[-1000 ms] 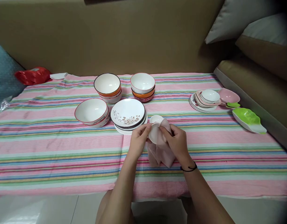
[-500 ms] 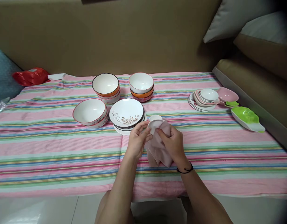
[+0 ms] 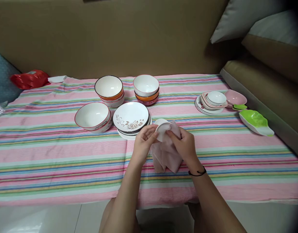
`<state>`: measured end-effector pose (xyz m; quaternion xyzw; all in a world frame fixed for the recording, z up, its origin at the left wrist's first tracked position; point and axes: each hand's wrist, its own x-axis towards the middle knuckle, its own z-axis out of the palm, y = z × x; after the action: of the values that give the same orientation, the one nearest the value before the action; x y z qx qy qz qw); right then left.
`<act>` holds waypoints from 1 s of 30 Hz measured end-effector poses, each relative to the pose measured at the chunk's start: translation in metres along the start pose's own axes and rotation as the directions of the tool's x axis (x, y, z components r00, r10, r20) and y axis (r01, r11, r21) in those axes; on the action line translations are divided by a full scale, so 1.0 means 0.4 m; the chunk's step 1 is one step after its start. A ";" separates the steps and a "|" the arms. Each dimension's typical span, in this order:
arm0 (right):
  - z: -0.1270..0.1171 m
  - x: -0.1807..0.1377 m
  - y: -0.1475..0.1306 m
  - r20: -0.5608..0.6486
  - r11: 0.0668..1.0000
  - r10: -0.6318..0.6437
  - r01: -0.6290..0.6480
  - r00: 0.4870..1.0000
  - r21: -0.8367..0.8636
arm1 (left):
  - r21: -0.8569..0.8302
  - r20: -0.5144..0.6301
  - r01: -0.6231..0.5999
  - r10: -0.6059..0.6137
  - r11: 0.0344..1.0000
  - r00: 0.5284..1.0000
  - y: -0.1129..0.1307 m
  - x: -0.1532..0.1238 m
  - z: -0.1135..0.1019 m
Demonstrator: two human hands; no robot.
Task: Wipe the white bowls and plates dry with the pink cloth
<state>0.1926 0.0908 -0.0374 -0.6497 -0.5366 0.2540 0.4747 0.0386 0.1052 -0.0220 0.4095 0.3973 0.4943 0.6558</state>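
A small white dish (image 3: 161, 133) is held up between my two hands. My left hand (image 3: 144, 142) pinches its left rim, thumb in front. My right hand (image 3: 184, 144) grips a pale pink cloth (image 3: 166, 157) and presses it against the dish's right side. The cloth hangs in folds below and partly covers the dish. Just behind, another small white piece (image 3: 160, 121) shows only its far edge. To the left of my hands stands a stack of white plates (image 3: 131, 115), the top one with brown flowers.
Stacked bowls (image 3: 109, 87), more bowls (image 3: 146, 85) and a wide bowl pair (image 3: 92, 116) stand on the striped cloth (image 3: 66, 155). At right sit small dishes (image 3: 216, 97), a pink bowl (image 3: 235, 98) and a green leaf-shaped dish (image 3: 255, 121). A red package (image 3: 30, 79) lies far left.
My right hand has shifted slightly right with the cloth, and more of the small dish's face shows. My left hand keeps its hold on the rim.
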 end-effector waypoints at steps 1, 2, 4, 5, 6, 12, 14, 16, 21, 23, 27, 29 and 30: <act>-0.002 0.001 0.002 -0.005 1.000 0.003 -0.003 1.000 -0.002 | 0.021 0.004 -0.008 0.008 1.000 1.000 0.002 -0.001 0.001; -0.002 0.003 0.004 -0.011 1.000 0.006 -0.006 1.000 -0.004 | 0.033 0.011 -0.013 0.012 0.999 1.000 0.004 -0.002 0.001; -0.003 0.004 0.005 -0.016 1.000 0.016 -0.017 1.000 -0.010 | 0.037 0.015 -0.014 0.013 0.999 1.000 0.005 -0.003 0.003; -0.002 0.004 0.004 -0.016 1.000 0.024 -0.024 1.000 -0.010 | 0.031 0.011 -0.010 0.009 0.999 1.000 0.005 -0.004 0.003; -0.002 0.004 0.002 -0.015 1.000 0.030 -0.030 0.999 -0.004 | 0.022 0.005 -0.005 0.005 1.000 1.000 0.005 -0.005 0.003; 0.006 0.006 -0.002 -0.050 0.972 0.017 -0.004 0.999 0.233 | -0.033 -0.017 -0.036 0.036 0.999 0.999 -0.001 -0.002 -0.004; 0.008 0.008 0.001 -0.091 0.961 0.022 0.004 0.996 0.277 | -0.041 -0.026 -0.047 0.046 0.998 0.999 -0.002 -0.001 -0.005; 0.008 0.009 0.004 -0.131 0.959 0.020 0.018 0.991 0.282 | -0.044 -0.030 -0.050 0.049 0.998 0.998 -0.001 0.000 -0.004; 0.005 0.003 0.002 -0.054 0.973 0.017 -0.005 0.998 0.231 | -0.028 -0.026 -0.047 0.046 0.999 0.999 0.003 -0.002 -0.001; 0.006 -0.001 -0.002 -0.003 0.979 0.018 -0.017 1.000 0.201 | -0.008 -0.027 -0.037 0.036 0.999 0.999 0.003 -0.004 0.000; 0.011 -0.003 -0.005 -0.013 0.980 0.004 -0.002 1.000 0.198 | 0.013 0.035 -0.018 0.017 1.000 0.999 0.000 -0.009 0.007; 0.011 -0.002 -0.002 -0.049 0.978 0.015 -0.004 0.999 0.209 | 0.023 0.064 -0.009 0.008 1.000 0.998 -0.001 -0.010 0.014; 0.010 -0.001 -0.001 -0.074 0.977 0.028 -0.012 0.997 0.211 | 0.030 0.066 -0.008 0.006 1.000 0.998 -0.001 -0.011 0.018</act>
<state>0.1892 0.0919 -0.0387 -0.6106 -0.4816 0.2891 0.5583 0.0446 0.0998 -0.0192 0.4369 0.3814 0.4768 0.6606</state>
